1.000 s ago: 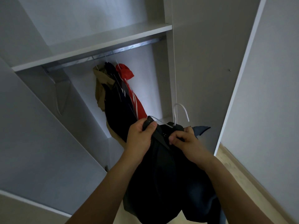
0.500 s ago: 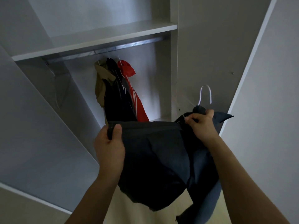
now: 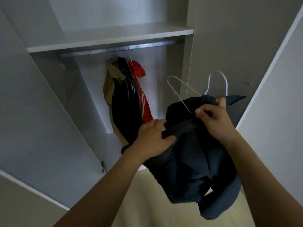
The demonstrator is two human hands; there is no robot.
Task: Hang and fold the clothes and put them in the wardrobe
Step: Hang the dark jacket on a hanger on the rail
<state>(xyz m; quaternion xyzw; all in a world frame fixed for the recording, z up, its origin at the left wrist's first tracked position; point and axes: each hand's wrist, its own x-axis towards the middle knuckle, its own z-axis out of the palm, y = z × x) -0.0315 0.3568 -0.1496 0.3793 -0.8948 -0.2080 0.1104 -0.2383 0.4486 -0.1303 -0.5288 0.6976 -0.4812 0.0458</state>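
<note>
Hands (image 3: 154, 138) (image 3: 214, 118) gripping dark garment (image 3: 193, 161), white hanger (image 3: 183, 94), open wardrobe (image 3: 114, 35)

a: where does the one view sit?
b: on the person's head; it looks forward and tilts up into the open wardrobe (image 3: 213, 38), wide-angle, so the doors lean outward at the edges.
a: how near?
b: close; both forearms run in from the bottom edge, and the left hand (image 3: 154, 138) and right hand (image 3: 214, 118) fill the middle at arm's reach; the shelf (image 3: 114, 38) and rail (image 3: 118, 49) stand above and beyond them, the pale floor (image 3: 147, 202) shows low down.
a: any second view?
b: none; nothing is shared.
</note>
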